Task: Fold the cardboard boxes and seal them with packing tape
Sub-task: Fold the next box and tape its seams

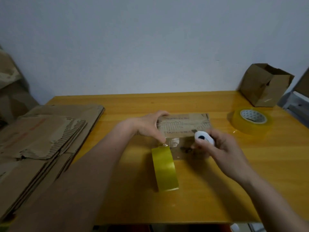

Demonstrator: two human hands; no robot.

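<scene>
A small folded cardboard box point(184, 125) stands in the middle of the yellow table point(217, 181). My left hand point(148, 126) grips its left end, thumb at the front where clear tape runs down. That tape leads to a yellow tape roll point(164, 168) standing on edge just in front of the box. My right hand point(222, 146) holds a small white cutter point(204, 137) against the box's front right side. The lower front of the box is partly hidden by my right hand.
A stack of flattened cardboard sheets point(41, 139) covers the table's left side. A second tape roll point(250, 120) lies flat at the right. An open cardboard box point(265, 86) stands at the back right corner against the wall.
</scene>
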